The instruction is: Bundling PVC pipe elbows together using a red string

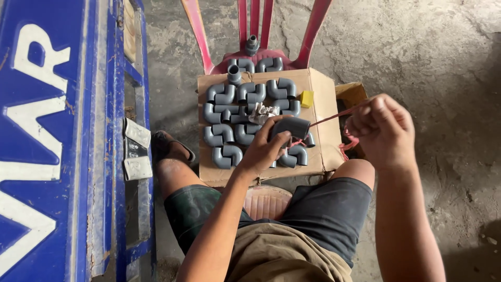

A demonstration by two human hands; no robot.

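The left hand (263, 149) grips a grey pipe elbow (290, 127) steady over the cardboard box (318, 89) (full of elbows), while the right hand (383, 130), fingers clenched, pulls red string (329, 118) tight.

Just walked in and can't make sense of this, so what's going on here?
A seated person grips a grey pipe elbow with the left hand and pulls a red string taut from it with the right hand. More grey elbows lie in pairs on a cardboard box set on a red plastic chair.
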